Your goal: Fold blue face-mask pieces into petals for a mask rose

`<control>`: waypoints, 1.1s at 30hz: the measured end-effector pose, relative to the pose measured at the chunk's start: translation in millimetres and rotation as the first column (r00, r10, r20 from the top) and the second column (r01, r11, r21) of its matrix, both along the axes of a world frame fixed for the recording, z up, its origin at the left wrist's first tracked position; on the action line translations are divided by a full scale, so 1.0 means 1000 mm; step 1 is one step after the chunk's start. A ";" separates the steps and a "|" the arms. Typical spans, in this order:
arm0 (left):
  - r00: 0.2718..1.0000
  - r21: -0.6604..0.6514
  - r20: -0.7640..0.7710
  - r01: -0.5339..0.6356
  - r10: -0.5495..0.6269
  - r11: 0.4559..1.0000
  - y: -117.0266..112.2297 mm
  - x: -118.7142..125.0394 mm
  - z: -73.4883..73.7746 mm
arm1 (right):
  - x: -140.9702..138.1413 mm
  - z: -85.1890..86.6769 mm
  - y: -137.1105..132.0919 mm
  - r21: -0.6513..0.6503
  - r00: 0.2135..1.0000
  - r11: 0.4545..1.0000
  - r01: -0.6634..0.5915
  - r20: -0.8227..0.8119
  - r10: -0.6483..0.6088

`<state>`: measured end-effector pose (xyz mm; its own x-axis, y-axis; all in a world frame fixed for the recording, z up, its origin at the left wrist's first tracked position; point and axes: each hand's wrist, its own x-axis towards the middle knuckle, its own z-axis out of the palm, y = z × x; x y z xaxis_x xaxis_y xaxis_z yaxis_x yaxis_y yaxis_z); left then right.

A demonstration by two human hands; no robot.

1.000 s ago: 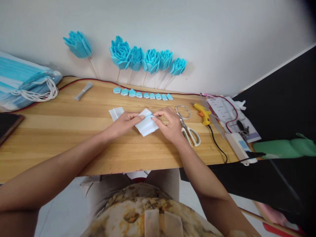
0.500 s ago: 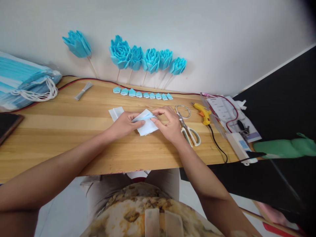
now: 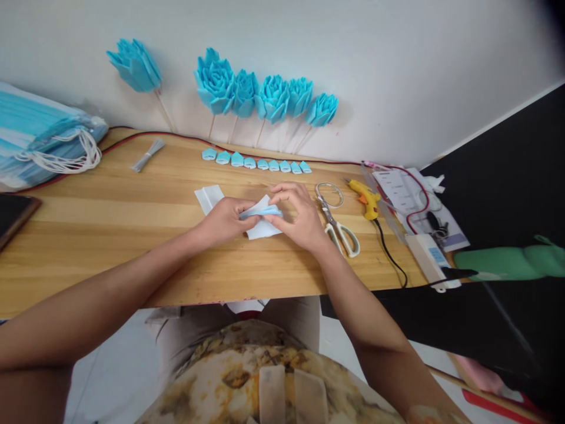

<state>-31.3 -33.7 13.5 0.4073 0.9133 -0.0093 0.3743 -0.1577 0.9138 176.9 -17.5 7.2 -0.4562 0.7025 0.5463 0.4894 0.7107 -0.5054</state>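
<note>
A piece of blue-and-white mask fabric (image 3: 265, 228) is held low over the wooden table, its white layers spread apart around a blue fold. My left hand (image 3: 226, 222) pinches it between thumb and fingers at the left edge. At its right side my right hand (image 3: 298, 217) grips the blue fold with thumb and fingertips, the other fingers curled above. Another white fabric piece (image 3: 210, 196) lies just beyond my left hand. Scissors (image 3: 332, 219) with white handles rest to the right of my right hand. Several small folded blue petals (image 3: 249, 163) form a row behind.
Blue fabric flowers (image 3: 272, 99) on sticks lean against the wall. A stack of face masks (image 3: 39, 132) sits at the left, near a bundle of thin grey strips (image 3: 148, 155) and a phone (image 3: 17, 218). To the right are a yellow glue gun (image 3: 365, 199), a power strip (image 3: 430, 259) and a green bottle (image 3: 498, 263).
The fabric's upper layer has been lifted, showing more of the blue fold between the white layers. My right fingers have risen slightly. The camera view has tilted a little.
</note>
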 end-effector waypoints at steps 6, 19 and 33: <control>0.998 -0.031 0.053 -0.017 0.019 0.999 0.001 -0.001 0.001 | 0.000 0.000 0.001 -0.056 0.999 0.998 0.016 -0.044 -0.019; 0.992 0.031 0.057 -0.112 0.110 0.993 0.015 -0.014 -0.006 | 0.004 0.005 -0.002 0.070 0.974 0.974 -0.216 -0.051 0.220; 0.984 -0.001 0.060 0.169 -0.169 0.986 0.009 -0.010 0.001 | -0.001 0.000 -0.001 -0.090 0.995 0.996 -0.011 -0.102 0.001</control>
<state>-41.0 -24.7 14.4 0.5559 0.8312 0.0141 0.2877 -0.2082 0.9348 176.1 -18.8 6.7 -0.4060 0.7483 0.5246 0.4281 0.6629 -0.6143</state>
